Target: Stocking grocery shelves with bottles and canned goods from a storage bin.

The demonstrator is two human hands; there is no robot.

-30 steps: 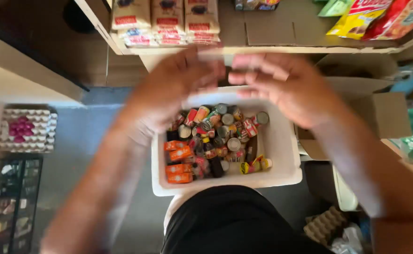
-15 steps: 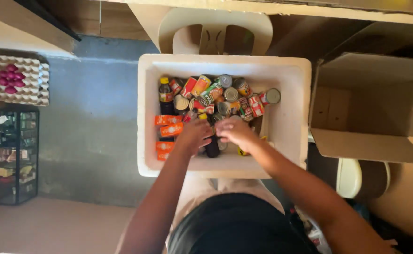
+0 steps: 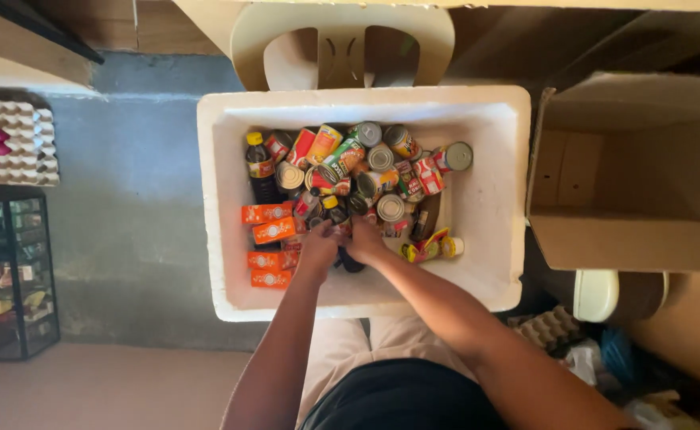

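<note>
Both hands are sunk among the goods in a white foam box [image 3: 222, 199]. The left hand [image 3: 319, 248] is laid beside the orange cartons [image 3: 269, 233], and the right hand [image 3: 365, 241] is pressed just beside it, over a dark item [image 3: 348, 261] of which only the near end is seen. Whether either grip is closed on anything cannot be told, since the fingertips are hidden among the cans.

The box is seen from above, thick-walled and rectangular, at the middle of the view. Its far half is filled with a heap of tin cans [image 3: 366, 171], some upright with silver lids showing, others tipped on their sides with red, green and yellow labels. A dark bottle with a yellow cap [image 3: 258, 167] lies at the heap's left edge. The orange cartons are stacked in a row along the left side.

To the right an open cardboard box [image 3: 629, 175] is placed. Far left, an egg tray [image 3: 15, 151] is seen.
</note>
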